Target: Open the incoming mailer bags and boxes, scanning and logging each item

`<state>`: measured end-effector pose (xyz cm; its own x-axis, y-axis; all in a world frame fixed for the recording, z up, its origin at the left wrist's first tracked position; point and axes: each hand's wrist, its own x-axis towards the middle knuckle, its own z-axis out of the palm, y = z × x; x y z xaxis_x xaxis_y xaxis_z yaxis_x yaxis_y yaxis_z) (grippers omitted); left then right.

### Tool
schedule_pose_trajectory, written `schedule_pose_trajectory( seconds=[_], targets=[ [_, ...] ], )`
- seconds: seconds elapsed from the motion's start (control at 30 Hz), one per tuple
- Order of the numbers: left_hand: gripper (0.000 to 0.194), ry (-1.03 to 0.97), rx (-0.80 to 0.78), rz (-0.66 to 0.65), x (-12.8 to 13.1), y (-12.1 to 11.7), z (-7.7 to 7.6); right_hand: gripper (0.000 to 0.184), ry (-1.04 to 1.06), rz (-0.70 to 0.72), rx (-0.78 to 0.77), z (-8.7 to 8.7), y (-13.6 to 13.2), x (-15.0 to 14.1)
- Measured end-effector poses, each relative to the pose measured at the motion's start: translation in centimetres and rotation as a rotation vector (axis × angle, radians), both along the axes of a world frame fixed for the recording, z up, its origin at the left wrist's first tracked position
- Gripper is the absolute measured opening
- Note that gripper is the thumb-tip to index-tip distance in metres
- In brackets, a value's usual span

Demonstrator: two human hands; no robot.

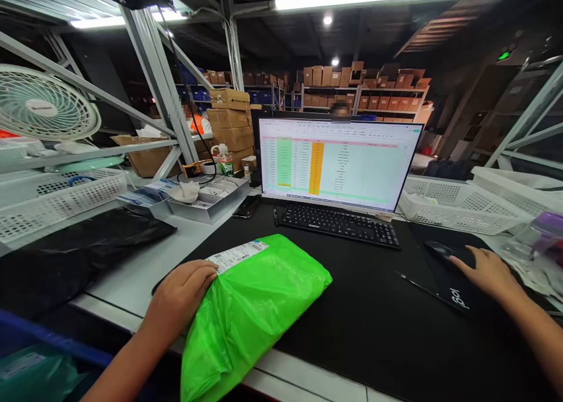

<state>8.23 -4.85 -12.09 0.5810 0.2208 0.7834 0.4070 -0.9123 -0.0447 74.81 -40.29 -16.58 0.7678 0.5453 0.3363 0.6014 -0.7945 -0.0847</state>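
Note:
A bright green plastic mailer bag (250,308) with a white shipping label (236,255) lies on the black desk mat (360,308), overhanging the near table edge. My left hand (182,293) rests on the bag's left edge next to the label, fingers curled over the plastic. My right hand (484,270) lies flat on the mat at the right, fingers stretched toward a black mouse (438,250) and touching its near side. A black keyboard (338,223) and a monitor (336,163) with a spreadsheet stand behind the bag.
A pen (428,293) lies on the mat right of the bag. White baskets (457,205) stand at the right, another basket (57,200) and a fan (41,106) at the left. A metal tray (211,200), a phone (247,207) and a black bag (74,255) lie left.

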Motion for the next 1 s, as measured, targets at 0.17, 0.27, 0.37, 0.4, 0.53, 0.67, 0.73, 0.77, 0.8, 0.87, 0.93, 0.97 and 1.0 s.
schedule_pose_trajectory(
  seconds=[0.17,0.27,0.37,0.4,0.53,0.67,0.73,0.77,0.8,0.87,0.93,0.97,1.0],
  targets=[
    [0.034,-0.101,0.021,0.157,-1.9,3.2,-0.4,0.081,0.133,0.139,0.113,-2.8,1.7,2.8],
    [0.040,-0.177,0.002,0.334,-3.6,4.4,-1.5,0.076,0.057,0.186,0.201,-5.0,2.3,3.6],
    [0.045,-0.221,0.004,0.413,-4.8,4.8,-2.4,0.071,0.029,0.266,0.223,-6.5,3.1,4.4],
    [0.046,-0.206,-0.007,0.405,-5.0,4.9,-2.3,0.069,0.040,0.288,0.217,-6.8,3.3,4.7],
    [0.036,-0.074,-0.056,0.311,-5.4,4.0,0.2,0.063,0.045,0.317,0.189,-7.1,3.8,5.4],
    [0.026,-0.029,0.025,0.249,-4.5,-0.2,3.8,0.067,-0.003,0.276,0.168,-7.8,3.5,6.0],
    [0.025,0.008,0.096,0.202,-3.2,-3.2,4.5,0.070,-0.009,0.254,0.175,-8.2,3.4,6.4],
    [0.026,0.041,0.126,0.175,-2.4,-4.6,4.4,0.071,-0.011,0.254,0.182,-8.4,3.4,6.6],
    [0.027,0.078,0.143,0.158,-1.6,-5.9,3.9,0.072,-0.013,0.260,0.191,-8.5,3.4,6.7],
    [0.030,0.138,0.163,0.157,0.0,-7.5,2.2,0.073,-0.021,0.266,0.204,-8.6,3.5,6.8],
    [0.038,0.191,0.173,0.209,1.1,-7.8,-0.2,0.072,-0.035,0.266,0.215,-8.4,3.6,6.7],
    [0.043,0.212,0.179,0.241,1.4,-7.6,-1.4,0.072,-0.040,0.265,0.214,-8.3,3.6,6.5],
    [0.045,0.227,0.181,0.267,1.5,-7.3,-2.6,0.071,-0.042,0.264,0.206,-8.2,3.6,6.3]
  ],
)
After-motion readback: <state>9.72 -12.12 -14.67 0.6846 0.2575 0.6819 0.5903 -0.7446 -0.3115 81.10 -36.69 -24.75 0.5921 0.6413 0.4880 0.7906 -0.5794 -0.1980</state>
